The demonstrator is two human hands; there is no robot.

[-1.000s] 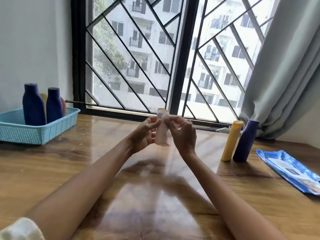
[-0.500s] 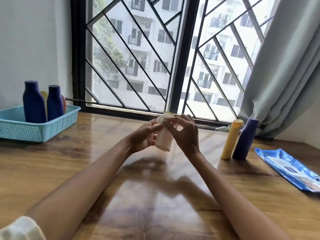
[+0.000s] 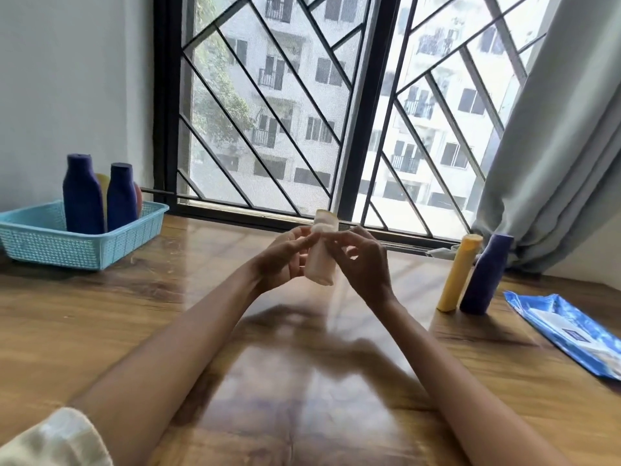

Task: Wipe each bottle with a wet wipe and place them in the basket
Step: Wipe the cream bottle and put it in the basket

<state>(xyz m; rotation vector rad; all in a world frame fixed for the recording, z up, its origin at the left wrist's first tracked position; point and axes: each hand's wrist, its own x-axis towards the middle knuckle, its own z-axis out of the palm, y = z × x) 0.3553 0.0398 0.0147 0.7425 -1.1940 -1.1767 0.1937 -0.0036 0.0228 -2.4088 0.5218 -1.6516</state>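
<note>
— Bottle (image 3: 322, 253), where is it?

— I hold it up above the table (image 3: 100, 317), in front of the window, between both my hands. It is small and pale, tilted a little, its top leaning away from me. A white wet wipe (image 3: 323, 230) is wrapped round it near the top.

— How do your hands lie?

— My left hand (image 3: 282, 260) grips the bottle from the left, fingers curled round its side. My right hand (image 3: 361, 264) pinches the wipe against the bottle near the cap with thumb and fingertips, the other fingers bent loosely above.

— And the rest of the bottles?

— A yellow bottle (image 3: 458, 274) and a dark blue bottle (image 3: 485, 274) stand just beside each other on the table to my right, near the curtain (image 3: 551, 146); whether they touch I cannot tell. The blue pack of wipes (image 3: 568, 334) lies flat further right, near the table's edge.

— The basket?

— The light blue basket (image 3: 67, 243) sits far to my left by the wall. Two dark blue bottles (image 3: 82, 196) stand upright in it, with something yellow and something orange partly hidden behind them.
</note>
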